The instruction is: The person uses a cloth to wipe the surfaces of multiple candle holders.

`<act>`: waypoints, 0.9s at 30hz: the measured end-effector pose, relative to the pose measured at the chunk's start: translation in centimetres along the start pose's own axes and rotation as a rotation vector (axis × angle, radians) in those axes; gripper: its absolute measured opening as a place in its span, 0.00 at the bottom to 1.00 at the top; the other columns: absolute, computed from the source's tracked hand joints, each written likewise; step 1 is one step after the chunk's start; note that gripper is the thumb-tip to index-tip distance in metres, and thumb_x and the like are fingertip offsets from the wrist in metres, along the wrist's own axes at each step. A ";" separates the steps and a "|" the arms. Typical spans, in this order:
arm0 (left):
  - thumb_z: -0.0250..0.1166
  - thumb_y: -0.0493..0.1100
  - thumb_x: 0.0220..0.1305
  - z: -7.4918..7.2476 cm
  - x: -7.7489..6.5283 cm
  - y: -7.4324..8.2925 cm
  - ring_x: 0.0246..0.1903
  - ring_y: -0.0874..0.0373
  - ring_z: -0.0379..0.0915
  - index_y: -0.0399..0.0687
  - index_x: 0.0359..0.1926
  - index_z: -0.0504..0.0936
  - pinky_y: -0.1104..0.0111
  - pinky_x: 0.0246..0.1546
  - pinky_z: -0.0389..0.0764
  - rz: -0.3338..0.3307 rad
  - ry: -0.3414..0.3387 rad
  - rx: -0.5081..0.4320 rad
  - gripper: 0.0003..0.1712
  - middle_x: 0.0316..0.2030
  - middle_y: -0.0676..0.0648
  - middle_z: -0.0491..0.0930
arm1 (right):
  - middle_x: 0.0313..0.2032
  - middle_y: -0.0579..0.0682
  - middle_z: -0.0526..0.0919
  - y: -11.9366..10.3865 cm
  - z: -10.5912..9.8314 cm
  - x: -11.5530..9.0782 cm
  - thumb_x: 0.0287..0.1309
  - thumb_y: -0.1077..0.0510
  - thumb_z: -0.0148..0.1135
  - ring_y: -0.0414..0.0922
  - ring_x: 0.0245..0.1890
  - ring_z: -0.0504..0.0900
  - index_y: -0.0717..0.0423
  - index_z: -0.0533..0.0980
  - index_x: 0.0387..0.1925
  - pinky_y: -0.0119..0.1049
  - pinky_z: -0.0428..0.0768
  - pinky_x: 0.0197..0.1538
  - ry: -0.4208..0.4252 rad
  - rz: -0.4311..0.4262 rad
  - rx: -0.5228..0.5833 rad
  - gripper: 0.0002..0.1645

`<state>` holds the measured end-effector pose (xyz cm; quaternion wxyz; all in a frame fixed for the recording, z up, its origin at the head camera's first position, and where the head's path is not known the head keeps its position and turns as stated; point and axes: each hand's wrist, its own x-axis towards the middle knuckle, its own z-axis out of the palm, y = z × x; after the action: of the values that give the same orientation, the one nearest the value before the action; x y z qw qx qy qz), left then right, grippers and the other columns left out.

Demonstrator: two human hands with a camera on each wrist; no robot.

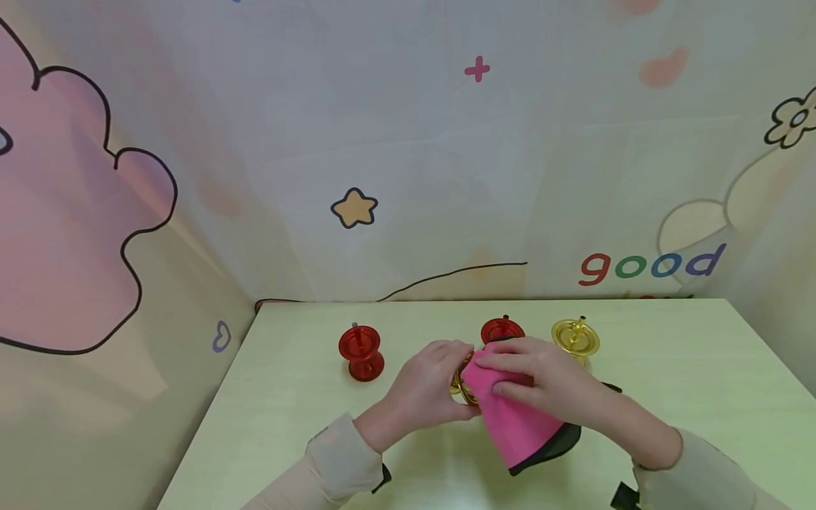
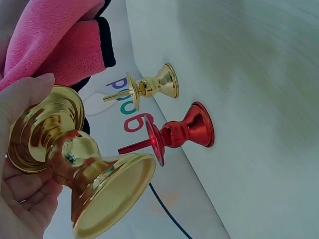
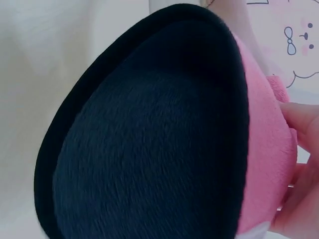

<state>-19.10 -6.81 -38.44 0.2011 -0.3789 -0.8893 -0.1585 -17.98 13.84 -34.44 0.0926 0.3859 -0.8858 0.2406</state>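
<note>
A shiny gold candlestick is gripped by my left hand, thumb and fingers around its dish end. It is tilted, with its round base facing the camera in the left wrist view. My right hand holds a pink plush cloth with black edging, its fingers spread over the cloth against the candlestick's dish. In the head view the cloth and both hands hide most of the candlestick. The cloth's dark underside fills much of the right wrist view.
On the pale table, a red candlestick stands upright left of my hands. Another red candlestick stands behind them, partly covered by my right hand. A gold candlestick is to its right. A patterned backdrop rises behind the table.
</note>
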 end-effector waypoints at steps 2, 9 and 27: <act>0.69 0.60 0.36 -0.1 0.0 0.1 0.48 0.61 0.70 0.47 0.48 0.71 0.74 0.48 0.73 0.009 0.007 0.005 0.37 0.43 0.55 0.76 | 0.45 0.47 0.79 0.0 0.1 -0.1 0.43 0.54 0.66 0.44 0.44 0.76 0.42 0.77 0.46 0.36 0.78 0.40 0.013 -0.045 -0.064 0.22; 0.69 0.59 0.36 -0.5 -0.1 0.7 0.48 0.61 0.69 0.48 0.45 0.72 0.76 0.44 0.75 0.032 0.037 0.048 0.35 0.42 0.55 0.77 | 0.38 0.47 0.80 -0.2 0.2 -0.3 0.37 0.51 0.69 0.42 0.38 0.78 0.42 0.79 0.42 0.38 0.77 0.38 0.101 -0.201 -0.270 0.23; 0.71 0.59 0.35 -1.6 -0.8 2.3 0.49 0.60 0.68 0.45 0.49 0.72 0.75 0.43 0.76 0.089 0.080 0.065 0.40 0.46 0.52 0.75 | 0.25 0.41 0.77 -1.1 0.9 -0.8 0.29 0.59 0.67 0.36 0.25 0.73 0.46 0.77 0.34 0.30 0.71 0.29 0.218 -0.329 -0.297 0.21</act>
<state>-16.55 -6.47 -37.11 0.2556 -0.4049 -0.8674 -0.1354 -16.60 13.23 -35.10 0.2811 0.4788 -0.8215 0.1298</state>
